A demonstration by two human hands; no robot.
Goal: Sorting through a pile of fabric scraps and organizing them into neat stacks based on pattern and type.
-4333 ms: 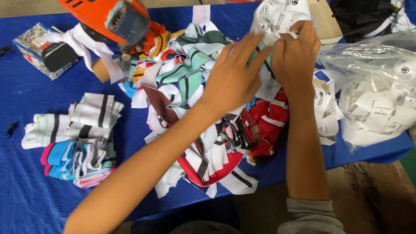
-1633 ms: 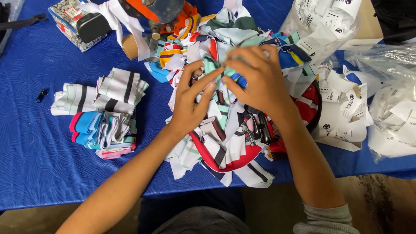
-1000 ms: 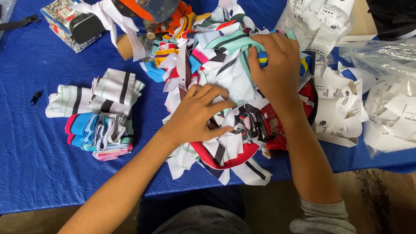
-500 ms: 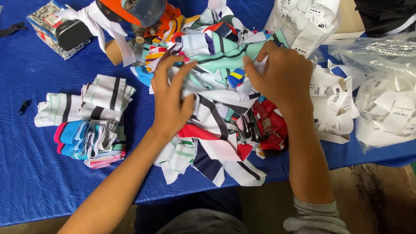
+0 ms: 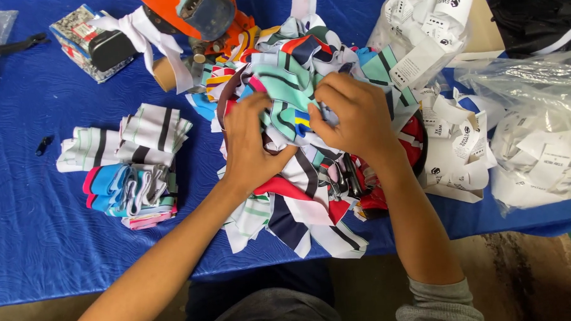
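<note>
A big heap of colourful striped fabric pieces [image 5: 299, 198] lies on the blue table [image 5: 35, 226] in front of me. My left hand [image 5: 250, 139] presses into the heap's left middle, fingers curled around a mint-green and white piece [image 5: 283, 91]. My right hand [image 5: 353, 117] grips the same bundle from the right, fingers bent into the cloth. Both hands sit close together on top of the pile. What lies beneath them is hidden.
Folded striped pieces are stacked at the left [image 5: 130, 163]. An orange device [image 5: 195, 15] stands at the back with a small box [image 5: 88, 44] beside it. Paper tags [image 5: 453, 154] and clear bags of tags [image 5: 538, 145] fill the right side. The table's front edge is near.
My hands have shifted within the heap and drawn together over the green and white piece. The camera view has moved a little.
</note>
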